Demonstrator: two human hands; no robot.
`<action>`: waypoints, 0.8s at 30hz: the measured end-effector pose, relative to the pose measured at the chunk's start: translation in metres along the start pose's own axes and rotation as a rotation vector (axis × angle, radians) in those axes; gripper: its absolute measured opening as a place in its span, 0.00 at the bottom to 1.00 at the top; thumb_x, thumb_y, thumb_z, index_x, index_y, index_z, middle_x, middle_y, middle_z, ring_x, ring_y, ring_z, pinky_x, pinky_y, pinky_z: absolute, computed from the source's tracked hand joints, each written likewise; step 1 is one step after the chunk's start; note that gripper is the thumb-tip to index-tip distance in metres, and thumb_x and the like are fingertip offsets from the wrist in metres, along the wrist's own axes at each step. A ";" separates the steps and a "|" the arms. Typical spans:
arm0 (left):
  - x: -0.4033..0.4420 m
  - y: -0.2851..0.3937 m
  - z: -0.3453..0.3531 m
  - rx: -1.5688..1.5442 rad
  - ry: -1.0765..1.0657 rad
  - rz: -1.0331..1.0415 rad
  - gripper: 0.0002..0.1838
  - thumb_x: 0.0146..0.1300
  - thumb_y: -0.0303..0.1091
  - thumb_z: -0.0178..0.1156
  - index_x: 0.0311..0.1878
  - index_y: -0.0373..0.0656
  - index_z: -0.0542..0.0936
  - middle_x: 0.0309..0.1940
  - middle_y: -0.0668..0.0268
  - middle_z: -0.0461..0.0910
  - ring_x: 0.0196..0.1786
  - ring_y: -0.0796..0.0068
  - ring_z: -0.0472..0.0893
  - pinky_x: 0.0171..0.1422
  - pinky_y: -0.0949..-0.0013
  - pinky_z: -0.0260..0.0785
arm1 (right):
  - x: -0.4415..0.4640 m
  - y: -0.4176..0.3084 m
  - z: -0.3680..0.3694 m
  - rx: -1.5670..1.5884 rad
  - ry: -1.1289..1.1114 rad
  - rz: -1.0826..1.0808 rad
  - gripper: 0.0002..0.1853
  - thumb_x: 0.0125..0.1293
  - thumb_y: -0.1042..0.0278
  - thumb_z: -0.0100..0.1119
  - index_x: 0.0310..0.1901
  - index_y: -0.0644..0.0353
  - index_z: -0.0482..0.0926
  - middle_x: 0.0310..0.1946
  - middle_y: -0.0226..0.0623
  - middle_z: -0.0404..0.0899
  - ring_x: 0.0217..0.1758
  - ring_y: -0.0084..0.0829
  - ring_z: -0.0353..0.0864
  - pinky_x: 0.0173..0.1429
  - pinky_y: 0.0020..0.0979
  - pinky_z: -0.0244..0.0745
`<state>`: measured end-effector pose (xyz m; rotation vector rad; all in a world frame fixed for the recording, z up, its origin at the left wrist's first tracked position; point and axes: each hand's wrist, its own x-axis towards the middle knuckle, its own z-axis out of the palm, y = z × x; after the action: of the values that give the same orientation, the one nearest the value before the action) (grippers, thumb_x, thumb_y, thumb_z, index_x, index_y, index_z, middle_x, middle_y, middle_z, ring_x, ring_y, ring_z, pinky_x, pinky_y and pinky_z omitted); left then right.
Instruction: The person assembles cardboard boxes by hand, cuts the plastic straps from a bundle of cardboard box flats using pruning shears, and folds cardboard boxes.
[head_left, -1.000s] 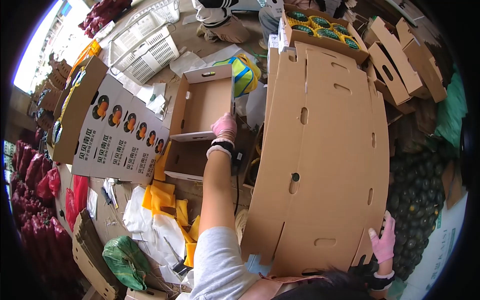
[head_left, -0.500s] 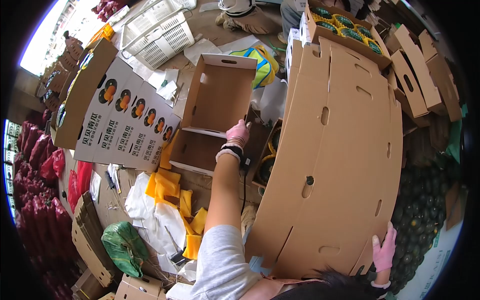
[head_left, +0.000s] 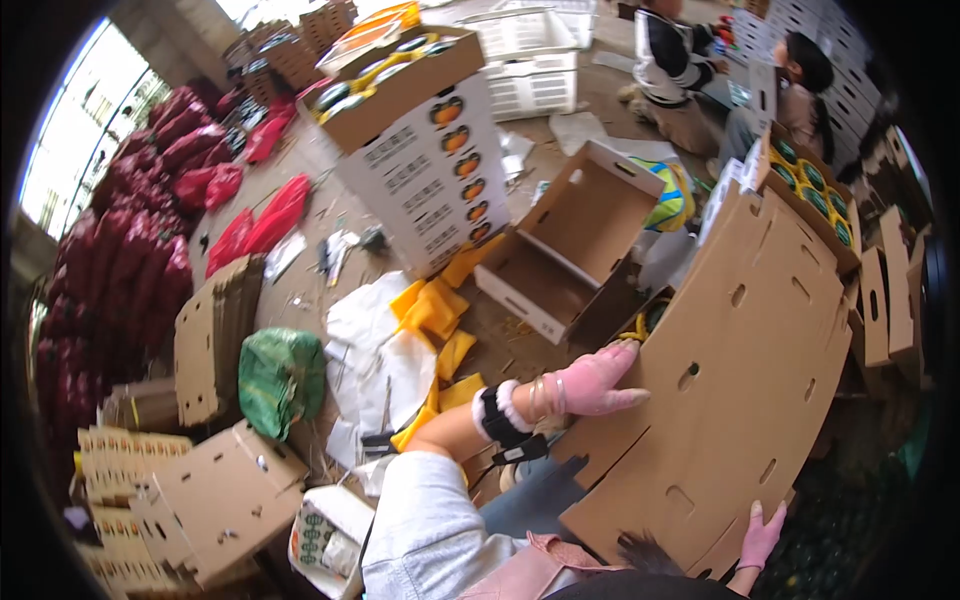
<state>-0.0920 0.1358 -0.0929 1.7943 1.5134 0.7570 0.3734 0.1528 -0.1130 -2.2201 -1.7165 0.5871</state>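
Note:
My left hand (head_left: pixel 595 381), in a pink glove with a black strap on the wrist, reaches to the left edge of a large flat cardboard sheet (head_left: pixel 740 380). Its fingers are stretched out and the thumb is apart. Along the sheet's lower right edge rests my right hand (head_left: pixel 763 537), also pink-gloved, with its fingers spread. The sheet has oval slots and lies slanted in front of me. Beyond my left hand are two open cardboard trays, a nearer tray (head_left: pixel 548 322) and a farther tray (head_left: pixel 612 190) overlapping it.
White printed cartons (head_left: pixel 425 165) stand at the upper left, with filled boxes on top. Yellow foam nets (head_left: pixel 432 310) and a green bag (head_left: pixel 281 382) lie on the floor. Red mesh sacks (head_left: pixel 130 260) line the left. Two people sit at the back near a box of dark round produce (head_left: pixel 815 190).
My left hand has let go of the tray's edge and come back to the cardboard sheet. The view has swung left. My right hand stays at the sheet's lower right edge.

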 end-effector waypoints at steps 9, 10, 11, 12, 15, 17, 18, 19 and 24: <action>-0.028 0.053 -0.010 -0.052 0.012 -0.281 0.39 0.56 0.55 0.58 0.55 0.27 0.61 0.49 0.40 0.72 0.55 0.46 0.73 0.57 0.60 0.67 | 0.059 0.056 -0.021 0.513 -0.305 -0.156 0.19 0.60 0.61 0.54 0.48 0.66 0.72 0.40 0.35 0.76 0.43 0.28 0.74 0.46 0.29 0.70; -0.034 0.062 -0.018 -0.082 -0.049 -0.315 0.39 0.57 0.56 0.57 0.54 0.28 0.61 0.46 0.41 0.74 0.53 0.47 0.74 0.56 0.59 0.68 | 0.049 0.051 -0.031 0.503 -0.348 -0.138 0.20 0.60 0.60 0.54 0.49 0.65 0.72 0.41 0.34 0.75 0.45 0.28 0.73 0.47 0.31 0.69; -0.039 0.070 -0.022 -0.021 -0.079 -0.296 0.38 0.57 0.56 0.56 0.53 0.28 0.62 0.45 0.41 0.75 0.52 0.47 0.75 0.55 0.59 0.68 | 0.033 0.036 -0.041 0.496 -0.390 -0.118 0.21 0.59 0.58 0.55 0.49 0.64 0.72 0.42 0.33 0.75 0.46 0.28 0.72 0.48 0.32 0.68; -0.043 0.075 -0.024 0.041 -0.109 -0.279 0.37 0.58 0.56 0.56 0.52 0.27 0.64 0.44 0.42 0.75 0.51 0.47 0.75 0.54 0.59 0.69 | 0.020 0.021 -0.050 0.489 -0.433 -0.098 0.22 0.59 0.57 0.55 0.50 0.62 0.72 0.43 0.33 0.74 0.48 0.27 0.71 0.49 0.33 0.67; -0.048 0.078 -0.021 0.198 -0.139 -0.261 0.25 0.60 0.47 0.54 0.48 0.32 0.70 0.40 0.45 0.78 0.47 0.48 0.77 0.50 0.59 0.70 | 0.003 0.006 -0.057 0.376 -0.491 0.011 0.22 0.57 0.59 0.53 0.52 0.61 0.72 0.46 0.33 0.74 0.51 0.29 0.70 0.50 0.32 0.66; -0.048 0.069 -0.027 0.283 -0.122 -0.029 0.17 0.59 0.40 0.53 0.45 0.37 0.74 0.37 0.49 0.79 0.44 0.49 0.78 0.48 0.59 0.70 | -0.006 0.003 -0.061 0.475 -0.430 0.045 0.21 0.56 0.65 0.51 0.51 0.63 0.73 0.44 0.34 0.75 0.49 0.31 0.71 0.46 0.31 0.68; -0.045 0.065 -0.031 0.326 -0.112 0.090 0.14 0.58 0.37 0.52 0.44 0.39 0.75 0.35 0.50 0.79 0.42 0.49 0.78 0.47 0.59 0.71 | -0.005 0.008 -0.067 0.544 -0.465 0.024 0.19 0.57 0.66 0.50 0.50 0.64 0.73 0.43 0.34 0.76 0.47 0.29 0.72 0.46 0.29 0.69; -0.054 0.081 -0.043 0.288 -0.060 0.141 0.13 0.55 0.31 0.50 0.43 0.44 0.78 0.33 0.53 0.79 0.39 0.51 0.78 0.46 0.60 0.71 | 0.000 0.015 -0.074 0.612 -0.502 0.002 0.18 0.58 0.68 0.49 0.50 0.64 0.73 0.42 0.34 0.76 0.45 0.27 0.74 0.47 0.26 0.70; -0.070 0.104 -0.092 0.108 0.154 0.442 0.20 0.51 0.25 0.58 0.51 0.42 0.77 0.41 0.56 0.80 0.41 0.61 0.80 0.49 0.66 0.72 | -0.011 0.024 -0.098 1.021 -0.436 -0.363 0.22 0.61 0.74 0.42 0.58 0.66 0.67 0.47 0.38 0.75 0.46 0.27 0.76 0.51 0.26 0.71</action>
<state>-0.1121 0.0666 0.0444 2.2326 1.2821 1.0617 0.4377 0.1396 -0.0357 -1.0912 -1.4098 1.4935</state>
